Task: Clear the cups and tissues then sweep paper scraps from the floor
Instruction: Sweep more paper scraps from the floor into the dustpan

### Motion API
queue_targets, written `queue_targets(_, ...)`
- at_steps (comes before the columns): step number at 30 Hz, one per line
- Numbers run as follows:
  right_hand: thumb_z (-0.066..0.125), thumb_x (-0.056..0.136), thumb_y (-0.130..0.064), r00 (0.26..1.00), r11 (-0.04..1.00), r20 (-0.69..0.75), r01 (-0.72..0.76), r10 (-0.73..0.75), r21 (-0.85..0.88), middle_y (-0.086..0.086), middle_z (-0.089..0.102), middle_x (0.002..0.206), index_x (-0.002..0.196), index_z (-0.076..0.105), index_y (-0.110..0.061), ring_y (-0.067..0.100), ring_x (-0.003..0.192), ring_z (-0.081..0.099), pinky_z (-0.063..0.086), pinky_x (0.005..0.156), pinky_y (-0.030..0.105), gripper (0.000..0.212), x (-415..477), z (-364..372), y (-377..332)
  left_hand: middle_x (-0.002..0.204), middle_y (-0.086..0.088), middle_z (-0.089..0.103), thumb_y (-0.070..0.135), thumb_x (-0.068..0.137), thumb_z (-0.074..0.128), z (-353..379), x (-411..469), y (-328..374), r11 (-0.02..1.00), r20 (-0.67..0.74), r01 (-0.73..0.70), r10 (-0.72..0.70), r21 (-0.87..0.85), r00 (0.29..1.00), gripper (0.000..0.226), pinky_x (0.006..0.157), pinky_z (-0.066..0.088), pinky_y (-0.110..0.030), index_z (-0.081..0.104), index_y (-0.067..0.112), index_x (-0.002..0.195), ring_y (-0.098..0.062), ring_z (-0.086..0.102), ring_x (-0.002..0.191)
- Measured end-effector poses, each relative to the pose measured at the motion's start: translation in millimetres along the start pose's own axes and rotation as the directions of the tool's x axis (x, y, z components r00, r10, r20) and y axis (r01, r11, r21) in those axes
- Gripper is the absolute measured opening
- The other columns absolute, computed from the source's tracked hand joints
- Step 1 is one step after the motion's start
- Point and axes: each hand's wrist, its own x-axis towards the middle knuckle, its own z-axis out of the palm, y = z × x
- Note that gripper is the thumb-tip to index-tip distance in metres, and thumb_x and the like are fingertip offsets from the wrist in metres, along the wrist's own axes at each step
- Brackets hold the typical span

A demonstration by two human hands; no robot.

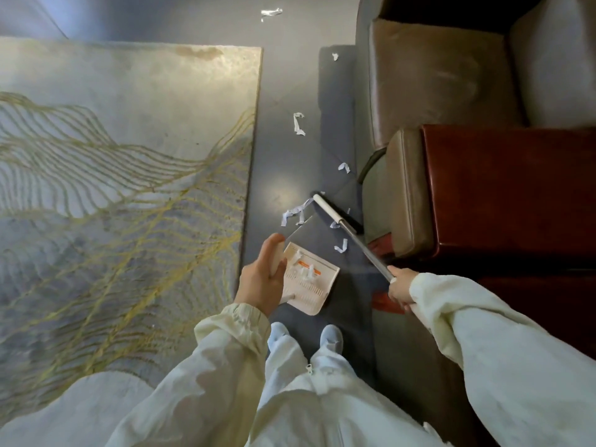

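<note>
The left hand (263, 279) grips the handle of a white dustpan (317, 283), which holds a few white paper scraps (305, 271) near its comb edge. The right hand (400, 287) is curled round the metal stick of a broom (335, 217), whose head rests on the floor (280, 162) beside the sofa (435, 85). More loose scraps (295, 215) lie just beside the broom head and along the floor strip between the rug (129, 150) and the sofa.

A pale rug (129, 140) with wavy gold lines (a brownish stain near its far edge) fills the left. Opposite stands a brown leather sofa (429, 85) with a grey cushion (554, 59), and nearer is a glossy red-brown wooden surface (509, 188).
</note>
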Motion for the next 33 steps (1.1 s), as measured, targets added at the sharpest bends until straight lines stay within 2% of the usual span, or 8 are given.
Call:
queue_targets(3, 0.046, 0.089, -0.005, 0.992, 0.993, 0.128, -0.033, 0.019, 0.113, 0.015, 0.06, 0.086, 0.152, 0.01, -0.029, 0.02, 0.062, 0.055, 0.047, 0.052, 0.026, 0.076, -20, 15, -12, 0.074, 0.016, 0.051, 0.015, 0.095, 0.05, 6, 7, 6, 1.0, 0.0, -0.024, 0.024, 0.019, 1.0, 0.042, 0.053, 0.036, -0.006, 0.039, 0.05, 0.115, 0.002, 0.052, 0.062)
queue_targets(6, 0.044, 0.089, 0.0, 0.971, 0.929, 0.24, -0.084, -0.005, 0.359, 0.008, 0.05, 0.06, 0.152, 0.01, -0.031, 0.013, 0.044, 0.043, 0.038, 0.037, 0.019, 0.078, -42, 14, -23, 0.069, 0.017, 0.049, 0.016, 0.095, 0.05, 12, 8, 10, 1.0, -0.039, -0.012, 0.013, 0.02, 0.999, 0.041, 0.045, 0.037, -0.006, 0.039, 0.048, 0.118, 0.001, 0.051, 0.058)
queue_targets(9, 0.042, 0.09, 0.005, 0.932, 0.807, 0.362, -0.193, -0.028, 0.558, 0.001, 0.039, 0.05, 0.149, 0.015, -0.037, 0.006, 0.033, 0.035, 0.03, 0.031, 0.014, 0.078, -62, 1, -28, 0.069, 0.018, 0.047, 0.017, 0.096, 0.048, 15, 9, 14, 0.999, -0.043, -0.007, 0.009, 0.048, 0.999, 0.043, 0.041, 0.032, -0.007, 0.035, 0.047, 0.123, -0.003, 0.051, 0.054)
queue_targets(12, 0.044, 0.09, 0.006, 0.916, 0.777, 0.395, -0.201, -0.066, 0.596, 0.002, 0.039, 0.05, 0.149, 0.02, -0.036, 0.004, 0.033, 0.034, 0.031, 0.031, 0.013, 0.076, -78, -16, -31, 0.069, 0.017, 0.046, 0.014, 0.096, 0.047, 11, 9, 14, 0.999, -0.054, 0.017, -0.015, 0.034, 0.998, 0.044, 0.04, 0.034, -0.009, 0.034, 0.049, 0.12, -0.005, 0.05, 0.055)
queue_targets(15, 0.045, 0.089, 0.006, 0.926, 0.822, 0.362, -0.127, -0.102, 0.556, 0.003, 0.043, 0.054, 0.149, 0.02, -0.036, 0.004, 0.033, 0.036, 0.034, 0.033, 0.013, 0.077, -92, -22, -41, 0.068, 0.006, 0.052, 0.014, 0.095, 0.048, -1, 8, 5, 0.999, -0.142, 0.033, -0.035, -0.015, 0.989, 0.039, 0.053, 0.039, -0.025, 0.038, 0.044, 0.119, -0.008, 0.051, 0.056)
queue_targets(19, 0.046, 0.088, 0.004, 0.961, 0.896, 0.242, 0.012, -0.132, 0.443, 0.005, 0.049, 0.059, 0.148, 0.022, -0.037, 0.007, 0.036, 0.039, 0.037, 0.036, 0.016, 0.077, -94, -19, -62, 0.072, -0.006, 0.057, 0.015, 0.095, 0.051, -19, 3, -10, 0.996, -0.234, 0.055, -0.069, -0.069, 0.97, 0.034, 0.063, 0.041, -0.031, 0.048, 0.03, 0.125, -0.024, 0.053, 0.059)
queue_targets(26, 0.044, 0.088, 0.003, 0.98, 0.937, 0.104, 0.13, -0.172, 0.325, 0.009, 0.052, 0.076, 0.146, 0.031, -0.028, 0.012, 0.048, 0.039, 0.036, 0.037, 0.016, 0.068, -54, -29, -113, 0.072, -0.002, 0.055, 0.016, 0.094, 0.051, -49, 5, -29, 0.986, -0.307, 0.089, -0.129, -0.139, 0.943, 0.035, 0.064, 0.042, -0.03, 0.043, 0.042, 0.116, -0.021, 0.053, 0.06)
queue_targets(33, 0.041, 0.085, 0.001, 0.98, 0.979, 0.045, 0.191, -0.195, 0.071, 0.013, 0.053, 0.08, 0.141, 0.038, -0.015, 0.023, 0.061, 0.046, 0.038, 0.053, 0.027, 0.058, -10, -14, -160, 0.074, 0.005, 0.056, 0.017, 0.094, 0.051, -78, 26, -46, 0.97, -0.344, 0.146, -0.207, -0.195, 0.916, 0.037, 0.061, 0.051, -0.037, 0.043, 0.048, 0.113, -0.023, 0.06, 0.064)
